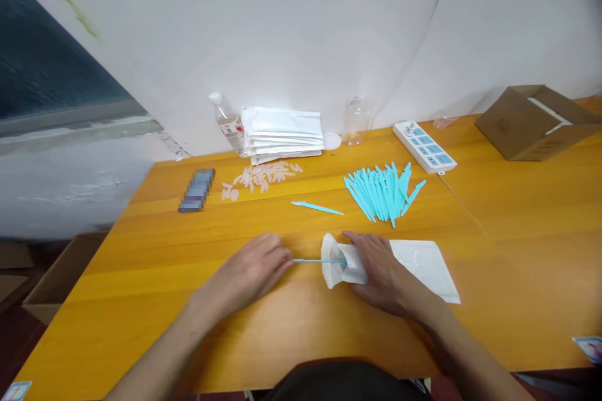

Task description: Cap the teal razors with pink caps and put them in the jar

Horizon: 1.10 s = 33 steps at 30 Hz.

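My left hand [263, 264] pinches one end of a thin turquoise razor [315, 260]. The razor points right, and its far end is inside the open mouth of a white padded envelope [426, 266]. My right hand [379, 266] grips the envelope near its mouth, against the table, with the flap folded out to the left. Beyond my hands a single turquoise razor [317, 207] lies apart. Right of it is a pile of similar razors [379, 193]. Many small translucent pinkish caps [266, 177] are scattered at the back left.
A stack of white envelopes [285, 131] stands by the wall between a plastic bottle [229, 124] and a clear jar [356, 122] with a round lid [332, 141]. A phone [197, 190] lies left. A power strip [426, 147] and an open cardboard box [522, 125] are at right.
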Tool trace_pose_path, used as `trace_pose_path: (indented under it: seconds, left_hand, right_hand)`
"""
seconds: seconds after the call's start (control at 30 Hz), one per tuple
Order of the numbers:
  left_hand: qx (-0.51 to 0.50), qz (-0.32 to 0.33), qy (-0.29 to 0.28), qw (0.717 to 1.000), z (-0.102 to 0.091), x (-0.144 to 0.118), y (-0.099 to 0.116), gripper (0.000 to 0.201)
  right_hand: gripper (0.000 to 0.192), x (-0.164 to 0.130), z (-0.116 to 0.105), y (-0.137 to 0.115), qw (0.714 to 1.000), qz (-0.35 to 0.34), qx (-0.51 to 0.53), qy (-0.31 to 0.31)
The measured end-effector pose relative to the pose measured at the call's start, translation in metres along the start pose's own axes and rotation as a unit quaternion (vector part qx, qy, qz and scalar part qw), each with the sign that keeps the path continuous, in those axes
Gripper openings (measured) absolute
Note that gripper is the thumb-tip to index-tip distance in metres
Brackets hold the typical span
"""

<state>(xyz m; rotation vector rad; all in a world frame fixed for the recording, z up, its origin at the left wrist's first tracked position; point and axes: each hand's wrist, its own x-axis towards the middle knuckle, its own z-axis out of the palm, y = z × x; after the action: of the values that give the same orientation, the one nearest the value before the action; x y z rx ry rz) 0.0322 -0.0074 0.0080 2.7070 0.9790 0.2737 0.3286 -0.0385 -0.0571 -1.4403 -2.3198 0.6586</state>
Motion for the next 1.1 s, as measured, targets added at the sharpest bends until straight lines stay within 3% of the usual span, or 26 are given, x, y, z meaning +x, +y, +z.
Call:
trace_pose_path:
  seconds: [0.07,0.13,0.27,0.33,0.43,0.5,0.6,0.67,0.77,0.83,0.93,1.0,1.1]
  left_hand:
    - [-0.003,0.063,0.017,0.998,0.016,0.027,0.011,0.03]
    - [-0.064,0.086,0.029,0.994,0.033,0.054,0.004,0.026]
    - [-0.061,-0.082,0.147,0.984,0.053,0.085,-0.049,0.024]
    - [-0.033,-0.12,0.145,0.982,0.059,0.089,-0.071,0.021]
    - [-0.08,-0.145,0.119,0.979,0.06,0.083,-0.08,0.013]
    - [-0.145,-0.168,0.106,0.969,0.048,0.068,-0.076,0.018]
    - [-0.219,-0.194,0.143,0.945,0.005,0.033,-0.061,0.026]
    - [-0.208,-0.192,0.203,0.937,-0.032,0.011,-0.048,0.024]
    - [-0.157,-0.145,0.208,0.954,-0.067,-0.002,-0.018,0.016]
    - [-0.124,-0.092,0.175,0.972,-0.067,0.007,0.008,0.016]
    - [-0.065,-0.018,0.124,0.99,-0.041,0.032,0.04,0.019]
    - [-0.047,0.015,0.105,0.993,-0.022,0.041,0.05,0.022]
    - [-0.057,-0.014,0.159,0.986,-0.01,0.035,0.052,0.024]
  right_hand:
    - [0.075,0.003,0.003,-0.006,1.0,-0.017,0.006,0.004]
    - [0.076,0.003,0.004,-0.011,0.999,-0.027,0.019,0.018]
    - [0.081,-0.005,0.0,-0.011,0.998,-0.014,0.038,0.051]
    - [0.082,-0.008,-0.001,-0.007,0.997,0.006,0.043,0.066]
    - [0.088,-0.005,0.0,-0.001,0.994,0.009,0.055,0.093]
    - [0.092,0.0,0.001,0.003,0.992,0.006,0.066,0.109]
    - [0.096,0.007,0.001,0.004,0.991,0.01,0.082,0.107]
    - [0.095,0.01,-0.001,-0.001,0.991,0.015,0.088,0.1]
    - [0.092,0.014,-0.005,-0.015,0.991,0.026,0.096,0.089]
    - [0.09,0.018,-0.006,-0.025,0.991,0.029,0.102,0.08]
    - [0.087,0.021,-0.003,-0.036,0.991,0.012,0.113,0.075]
    - [0.086,0.022,-0.001,-0.04,0.989,0.002,0.123,0.078]
    - [0.086,0.019,-0.004,-0.045,0.985,0.006,0.148,0.087]
